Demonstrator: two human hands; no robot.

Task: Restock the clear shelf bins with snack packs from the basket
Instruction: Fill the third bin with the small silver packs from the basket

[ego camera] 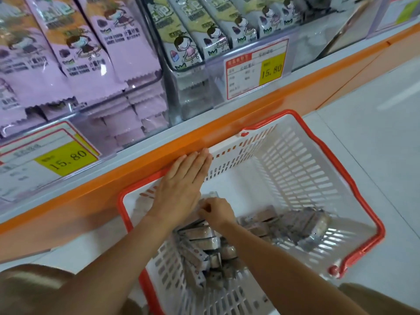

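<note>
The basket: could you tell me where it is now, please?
In the head view, the basket stands centre-right on the floor, against the orange shelf base, below the clear bins.

**A shop aisle, at the snack shelf**

This is a retail shop. Across the upper frame, clear shelf bins (193, 87) hold rows of identical snack packs (75, 53), pink at the left and pale green at the centre. Printed price labels (271, 69) with yellow panels reading 15.80 sit on the bin fronts. Below runs an orange shelf edge (250, 114). At lower right is a white, red-rimmed shopping basket (354, 185), with pale floor tiles (375, 98) around it.
</note>
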